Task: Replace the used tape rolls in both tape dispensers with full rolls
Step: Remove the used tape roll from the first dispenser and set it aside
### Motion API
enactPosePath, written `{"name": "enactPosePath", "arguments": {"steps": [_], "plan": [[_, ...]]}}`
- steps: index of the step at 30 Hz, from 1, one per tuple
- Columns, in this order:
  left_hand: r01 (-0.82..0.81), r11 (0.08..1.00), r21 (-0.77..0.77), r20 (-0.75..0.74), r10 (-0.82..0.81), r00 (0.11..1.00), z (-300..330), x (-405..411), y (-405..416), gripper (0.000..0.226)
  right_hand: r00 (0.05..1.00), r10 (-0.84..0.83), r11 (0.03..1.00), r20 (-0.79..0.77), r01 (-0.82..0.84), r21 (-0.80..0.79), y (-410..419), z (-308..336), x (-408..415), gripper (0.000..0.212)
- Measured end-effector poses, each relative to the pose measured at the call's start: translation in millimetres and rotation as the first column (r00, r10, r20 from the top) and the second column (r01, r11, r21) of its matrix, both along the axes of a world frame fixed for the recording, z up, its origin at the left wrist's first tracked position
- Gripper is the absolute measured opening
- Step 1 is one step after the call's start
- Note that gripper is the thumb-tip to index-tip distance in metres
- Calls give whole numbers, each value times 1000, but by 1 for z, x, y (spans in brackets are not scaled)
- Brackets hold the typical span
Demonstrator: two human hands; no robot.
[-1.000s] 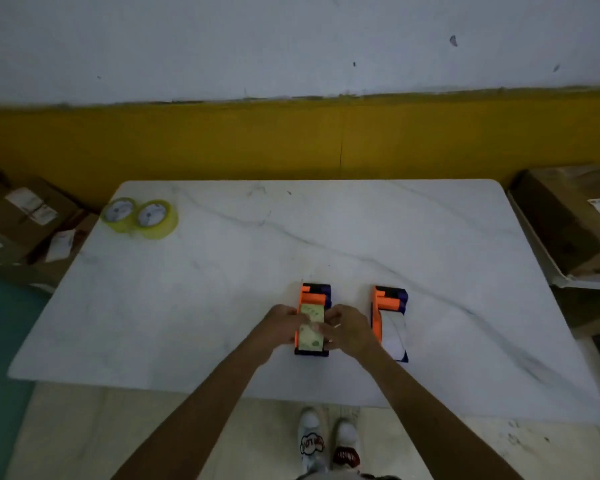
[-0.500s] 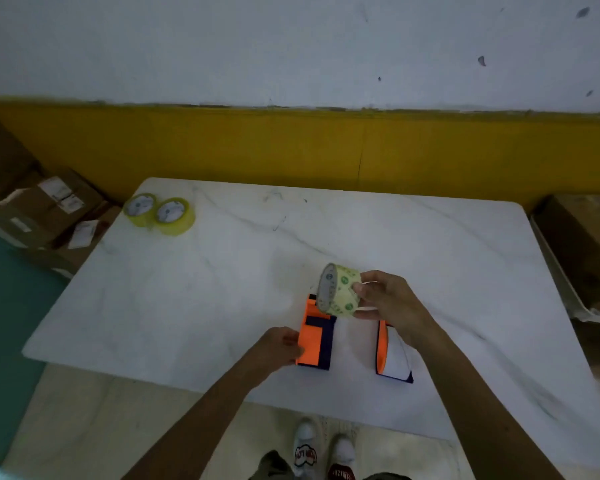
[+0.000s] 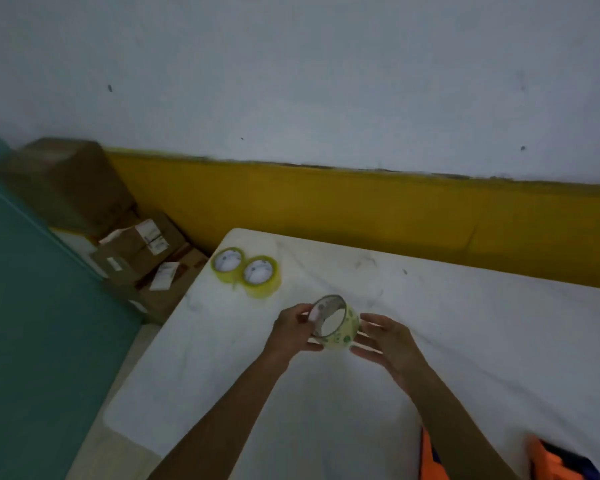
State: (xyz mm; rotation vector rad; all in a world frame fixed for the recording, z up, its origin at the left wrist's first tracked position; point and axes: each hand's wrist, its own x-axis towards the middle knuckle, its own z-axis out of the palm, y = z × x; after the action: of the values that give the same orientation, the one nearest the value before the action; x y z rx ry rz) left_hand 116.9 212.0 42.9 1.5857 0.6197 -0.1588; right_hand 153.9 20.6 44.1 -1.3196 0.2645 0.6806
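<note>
A nearly empty tape roll [image 3: 336,323], a thin yellowish core with green dots, hangs above the white marble table [image 3: 465,323]. My left hand [image 3: 291,332] grips its left rim. My right hand [image 3: 383,339] sits at its right side with fingers spread, touching or just off it. Two full yellow tape rolls [image 3: 227,265] [image 3: 261,276] lie side by side at the table's far left corner. Parts of both orange and dark blue dispensers [image 3: 428,459] [image 3: 558,460] show at the bottom edge, the left one partly hidden by my right forearm.
Several cardboard boxes [image 3: 142,251] are stacked on the floor left of the table, against a yellow and white wall. A teal surface [image 3: 32,323] fills the left side. The table's left edge runs close to the boxes.
The used roll went from my right hand, above the dispensers, leftward and further back; my left hand left the dispenser and took hold of the roll. The camera turned left.
</note>
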Motion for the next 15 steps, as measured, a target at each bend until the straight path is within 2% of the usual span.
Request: {"name": "enactPosePath", "arguments": {"steps": [2, 5, 9, 13, 15], "plan": [[-13, 992, 128, -15, 15, 1000, -7, 32, 35, 29, 996, -91, 994, -18, 90, -67, 30, -4, 14, 25], [47, 945, 324, 14, -55, 998, -23, 88, 72, 34, 990, -125, 982, -72, 113, -153, 63, -13, 30, 23], [168, 809, 564, 15, -213, 977, -53, 139, 97, 34, 969, -150, 968, -194, 105, -226, 96, -24, 45, 25], [341, 726, 598, -106, -350, 931, -76, 152, 100, 32, 974, -143, 955, -177, 89, -284, 124, -26, 57, 25], [362, 709, 605, -64, -410, 910, -73, 149, 110, 35, 979, -127, 953, -158, 76, -295, 133, -26, 62, 26]]}}
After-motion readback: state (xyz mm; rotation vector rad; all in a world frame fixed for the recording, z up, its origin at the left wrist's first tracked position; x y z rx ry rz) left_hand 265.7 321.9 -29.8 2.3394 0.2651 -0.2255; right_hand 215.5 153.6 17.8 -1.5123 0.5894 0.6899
